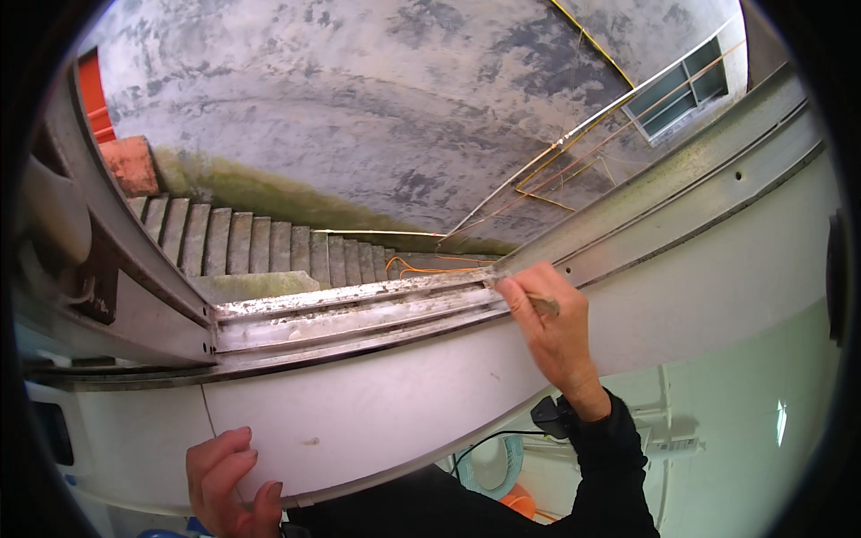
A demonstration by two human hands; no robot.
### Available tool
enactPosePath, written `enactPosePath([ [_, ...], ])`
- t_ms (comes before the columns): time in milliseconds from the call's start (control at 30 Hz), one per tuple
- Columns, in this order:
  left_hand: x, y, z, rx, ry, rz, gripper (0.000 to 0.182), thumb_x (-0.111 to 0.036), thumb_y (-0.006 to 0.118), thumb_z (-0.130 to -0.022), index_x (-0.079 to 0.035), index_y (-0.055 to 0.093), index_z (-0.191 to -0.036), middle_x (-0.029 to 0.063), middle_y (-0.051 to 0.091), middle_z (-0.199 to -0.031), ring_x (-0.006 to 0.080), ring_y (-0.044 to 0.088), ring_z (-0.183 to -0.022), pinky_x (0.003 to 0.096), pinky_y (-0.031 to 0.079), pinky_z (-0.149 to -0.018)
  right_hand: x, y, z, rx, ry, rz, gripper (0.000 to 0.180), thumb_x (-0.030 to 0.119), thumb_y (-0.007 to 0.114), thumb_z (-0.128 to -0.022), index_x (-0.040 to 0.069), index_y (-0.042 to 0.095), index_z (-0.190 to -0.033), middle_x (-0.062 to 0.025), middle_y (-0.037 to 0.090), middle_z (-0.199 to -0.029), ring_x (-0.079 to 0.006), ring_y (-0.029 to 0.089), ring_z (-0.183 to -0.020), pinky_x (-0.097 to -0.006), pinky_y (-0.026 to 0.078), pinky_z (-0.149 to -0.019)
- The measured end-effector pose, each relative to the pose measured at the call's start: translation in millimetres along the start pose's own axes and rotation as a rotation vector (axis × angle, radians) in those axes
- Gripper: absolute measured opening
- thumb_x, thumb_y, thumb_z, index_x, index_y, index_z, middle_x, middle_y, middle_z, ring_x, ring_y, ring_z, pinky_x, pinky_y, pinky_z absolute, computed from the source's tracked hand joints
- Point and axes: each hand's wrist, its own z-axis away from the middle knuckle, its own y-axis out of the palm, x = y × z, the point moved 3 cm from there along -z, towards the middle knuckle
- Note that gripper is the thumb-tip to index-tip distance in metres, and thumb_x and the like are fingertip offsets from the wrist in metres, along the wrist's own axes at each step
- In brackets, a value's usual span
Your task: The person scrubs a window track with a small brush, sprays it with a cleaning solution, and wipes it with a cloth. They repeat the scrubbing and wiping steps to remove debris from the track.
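Observation:
My right hand (548, 319) grips a slim tool (543, 304) with a pale, wood-like handle end showing above the fist. Its working tip is mostly hidden by the fingers, at the right corner of an aluminium sliding-window track (377, 313). Dark grime speckles the track's outer rail, and whitish wet film or foam lies along its channels. Lower left, my left hand (225, 481) hovers over or rests on the front of the white windowsill (377, 417); which of the two I cannot tell. Its fingers are curled and apart, with nothing seen in them.
A metal sash frame (151, 289) stands at the left, and the side jamb (672, 188) rises at the right. Outside are concrete steps (242, 242), a stained wall (350, 114) and an orange cable (430, 270). Below the sill are a pale-blue toilet seat (514, 464) and an orange container (519, 501).

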Motion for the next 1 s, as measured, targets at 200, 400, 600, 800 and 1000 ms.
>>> enactPosePath([
  [200,-0.5,0.8,-0.1,-0.016,-0.011,-0.007,0.028,-0.014,0.060,-0.073,0.001,0.056,-0.096,0.0218,0.060,-0.102,0.0297,0.055,-0.093,0.0394,0.043,-0.087,39.2,13.3,1.2,0.222,-0.136,-0.425,0.011,0.004,0.057,-0.091,-0.003,0.064,-0.087,-0.0073,0.062,-0.086,-0.0138,0.056,-0.076,-0.0250,0.044,-0.068],
  [400,0.6,-0.4,0.7,0.005,-0.002,-0.030,0.028,-0.014,0.060,-0.073,0.001,0.056,-0.096,0.0215,0.060,-0.103,0.0298,0.055,-0.094,0.0394,0.044,-0.087,-5.9,-24.5,-0.7,0.058,0.080,-0.275,0.012,0.011,0.062,-0.090,-0.001,0.064,-0.087,-0.0071,0.056,-0.074,-0.0157,0.051,-0.065,-0.0288,0.040,-0.059],
  [600,-0.3,1.8,-0.1,0.009,0.009,-0.034,0.028,-0.013,0.060,-0.073,0.001,0.056,-0.096,0.0222,0.060,-0.102,0.0301,0.055,-0.094,0.0397,0.044,-0.087,7.3,-11.6,18.9,-0.051,-0.084,0.128,0.015,0.009,0.058,-0.092,-0.003,0.064,-0.084,-0.0108,0.056,-0.074,-0.0175,0.052,-0.064,-0.0270,0.042,-0.059],
  [800,1.9,0.5,0.4,-0.003,-0.017,-0.011,0.028,-0.012,0.060,-0.072,0.002,0.056,-0.097,0.0220,0.059,-0.102,0.0302,0.055,-0.095,0.0396,0.043,-0.088,11.0,-22.2,13.7,-0.043,0.044,-0.155,0.008,0.001,0.058,-0.089,-0.004,0.064,-0.086,-0.0117,0.061,-0.082,-0.0196,0.058,-0.069,-0.0257,0.046,-0.063],
  [1000,2.2,0.2,0.1,0.018,0.025,-0.003,0.028,-0.012,0.059,-0.073,0.002,0.055,-0.097,0.0219,0.059,-0.102,0.0299,0.055,-0.095,0.0393,0.043,-0.088,38.8,-7.9,25.2,0.023,-0.380,-0.162,0.005,-0.005,0.058,-0.085,-0.004,0.063,-0.084,-0.0153,0.063,-0.087,-0.0235,0.061,-0.075,-0.0288,0.049,-0.067],
])
